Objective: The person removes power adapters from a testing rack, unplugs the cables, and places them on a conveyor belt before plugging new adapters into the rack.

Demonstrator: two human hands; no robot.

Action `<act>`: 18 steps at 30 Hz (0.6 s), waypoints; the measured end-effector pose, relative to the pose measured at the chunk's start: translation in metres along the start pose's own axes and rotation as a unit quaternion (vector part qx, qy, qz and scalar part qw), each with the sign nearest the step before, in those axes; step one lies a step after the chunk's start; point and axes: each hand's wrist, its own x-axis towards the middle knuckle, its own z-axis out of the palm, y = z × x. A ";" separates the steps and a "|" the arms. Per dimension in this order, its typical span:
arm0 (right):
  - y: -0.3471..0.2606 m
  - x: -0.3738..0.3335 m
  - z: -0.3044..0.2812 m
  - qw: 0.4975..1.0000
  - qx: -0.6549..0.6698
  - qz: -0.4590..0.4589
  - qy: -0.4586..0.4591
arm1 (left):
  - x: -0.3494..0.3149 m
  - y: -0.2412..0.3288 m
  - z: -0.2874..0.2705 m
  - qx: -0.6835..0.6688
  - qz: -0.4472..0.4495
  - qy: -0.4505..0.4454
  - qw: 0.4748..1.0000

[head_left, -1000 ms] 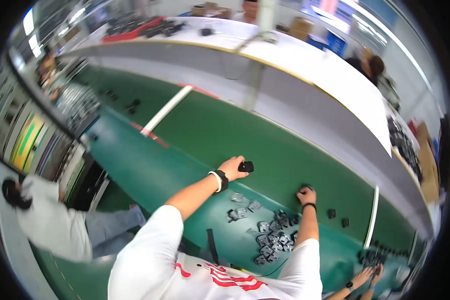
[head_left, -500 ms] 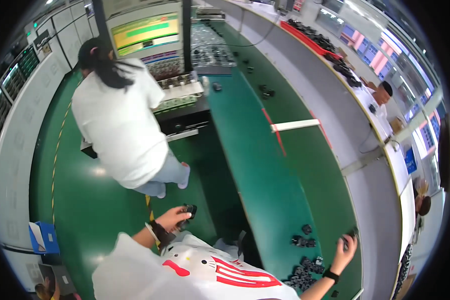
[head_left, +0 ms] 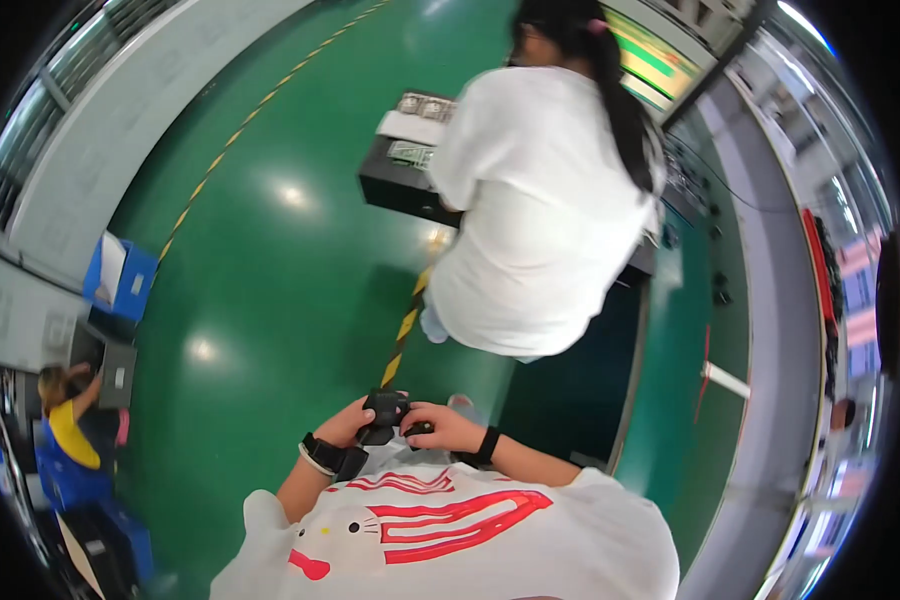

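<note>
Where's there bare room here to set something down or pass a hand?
Free: green floor between the blue bin and the nearer striped tape, and the green bench left of the white bar. Crowded: between the left hand and right hand, filled by black parts; directly ahead, where a co-worker stands; and the bench beyond the bar, with scattered dark pieces.

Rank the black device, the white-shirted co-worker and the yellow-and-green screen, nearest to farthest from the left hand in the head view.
1. Black device: held in the left hand.
2. White-shirted co-worker: ahead, to the right.
3. Yellow-and-green screen: upper right, beyond the co-worker.
</note>
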 end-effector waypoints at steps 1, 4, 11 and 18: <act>-0.004 0.019 0.003 0.997 -0.032 -0.023 -0.063 | -0.012 0.006 -0.006 0.010 0.026 0.009 1.000; -0.024 0.073 0.000 0.978 -0.084 -0.015 -0.189 | -0.030 0.012 -0.027 0.035 0.066 0.071 0.995; -0.058 0.174 -0.047 0.985 0.168 0.040 -0.028 | -0.026 0.040 -0.101 -0.127 0.219 0.204 0.946; -0.092 0.194 -0.130 0.800 0.588 0.100 0.067 | 0.066 0.126 -0.151 -0.071 0.144 0.140 0.977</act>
